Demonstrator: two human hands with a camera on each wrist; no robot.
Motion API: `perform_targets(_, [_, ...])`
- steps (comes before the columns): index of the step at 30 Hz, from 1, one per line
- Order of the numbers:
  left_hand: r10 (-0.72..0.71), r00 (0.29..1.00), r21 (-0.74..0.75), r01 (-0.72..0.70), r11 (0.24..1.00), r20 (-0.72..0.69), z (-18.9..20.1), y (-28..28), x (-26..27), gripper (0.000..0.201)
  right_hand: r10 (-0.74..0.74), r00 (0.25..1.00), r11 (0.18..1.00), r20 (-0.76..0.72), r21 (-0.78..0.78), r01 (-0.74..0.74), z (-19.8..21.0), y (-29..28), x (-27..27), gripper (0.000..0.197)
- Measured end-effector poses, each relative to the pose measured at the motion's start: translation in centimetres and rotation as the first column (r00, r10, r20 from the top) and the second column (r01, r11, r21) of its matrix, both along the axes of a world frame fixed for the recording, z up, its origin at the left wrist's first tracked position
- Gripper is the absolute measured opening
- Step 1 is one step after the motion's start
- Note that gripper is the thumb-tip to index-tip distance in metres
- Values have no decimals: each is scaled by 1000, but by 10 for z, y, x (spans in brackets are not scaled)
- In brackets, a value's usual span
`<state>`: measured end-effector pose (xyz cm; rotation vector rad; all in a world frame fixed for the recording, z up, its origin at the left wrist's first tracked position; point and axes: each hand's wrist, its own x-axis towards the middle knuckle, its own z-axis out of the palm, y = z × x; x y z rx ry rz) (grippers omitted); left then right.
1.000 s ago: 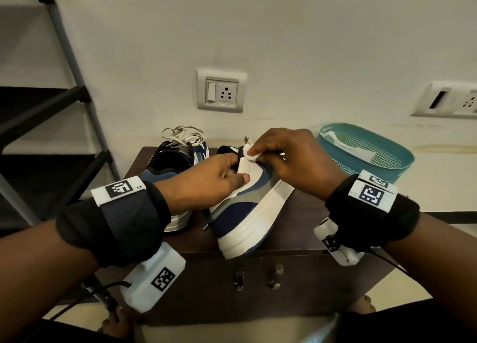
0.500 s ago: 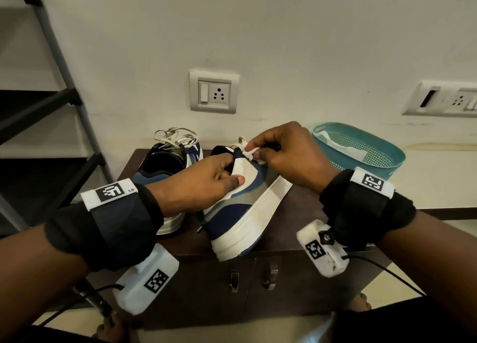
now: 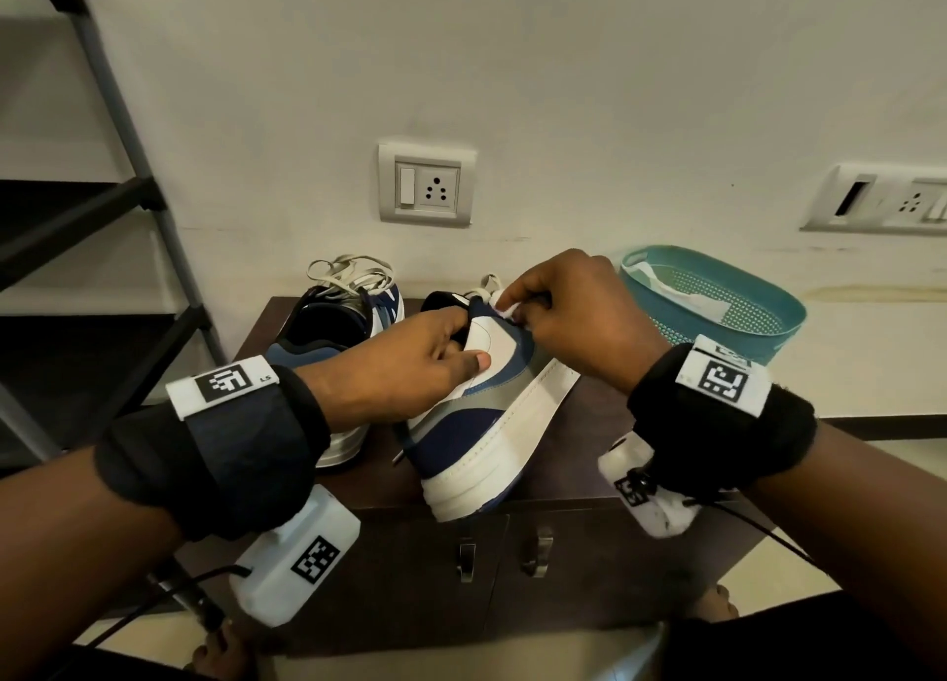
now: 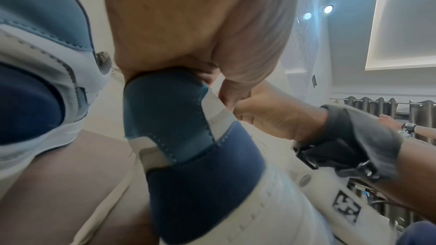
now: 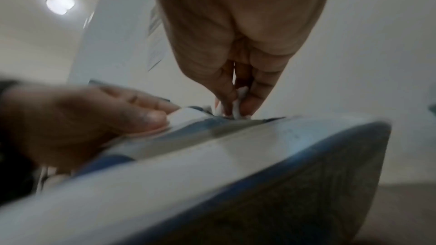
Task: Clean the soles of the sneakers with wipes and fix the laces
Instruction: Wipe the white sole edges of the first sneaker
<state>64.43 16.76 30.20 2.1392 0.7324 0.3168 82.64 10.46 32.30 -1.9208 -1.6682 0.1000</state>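
Note:
A navy, grey and white sneaker point(image 3: 481, 424) lies tilted on its side on the dark cabinet top point(image 3: 574, 455), its white sole point(image 3: 517, 439) facing right. My left hand point(image 3: 469, 342) grips its collar, thumb on the white side panel and fingers inside the opening. My right hand point(image 3: 512, 309) pinches the white lace point(image 3: 499, 304) at the top eyelets; the right wrist view shows the lace point(image 5: 238, 103) between thumb and finger. The left wrist view shows this sneaker's heel point(image 4: 184, 137). The second sneaker point(image 3: 333, 332) stands upright at back left, its laces point(image 3: 348, 270) loose.
A teal perforated basket point(image 3: 758, 337) with a white sheet inside stands right of the cabinet against the wall. A dark shelf rack point(image 3: 102, 229) stands at left. Wall sockets point(image 3: 425, 186) are above the shoes. Two drawer handles point(image 3: 502, 552) are on the cabinet front.
My right hand has drawn the pinched lace closer to the eyelets, so the loop above it looks smaller. The left hand keeps its grip on the collar.

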Motion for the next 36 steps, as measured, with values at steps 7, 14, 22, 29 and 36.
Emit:
perform_targets(7, [14,1000,13,-14,1000,6,-2,1,0,16,-81,987,993,-139,68,91,11,4,23,24])
perform_targets(14, [18,1000,58,-17,998,-23,0,-3,1,18,-60,998,995,-16,-84,58,0,6,11,22])
perform_targets(22, [22,1000,61,-21,998,-21,0,-2,0,16,-51,973,998,-226,-40,43,8,-1,17,18])
perform_targets(29, [33,999,39,-32,999,-19,-2,2,-2,17,83,875,995,-477,-11,-100,13,-12,0,16])
perform_targets(36, [2,1000,31,-2,1000,25,-3,5,-4,11,117,947,991,-300,91,-94,-5,-10,-24,19])
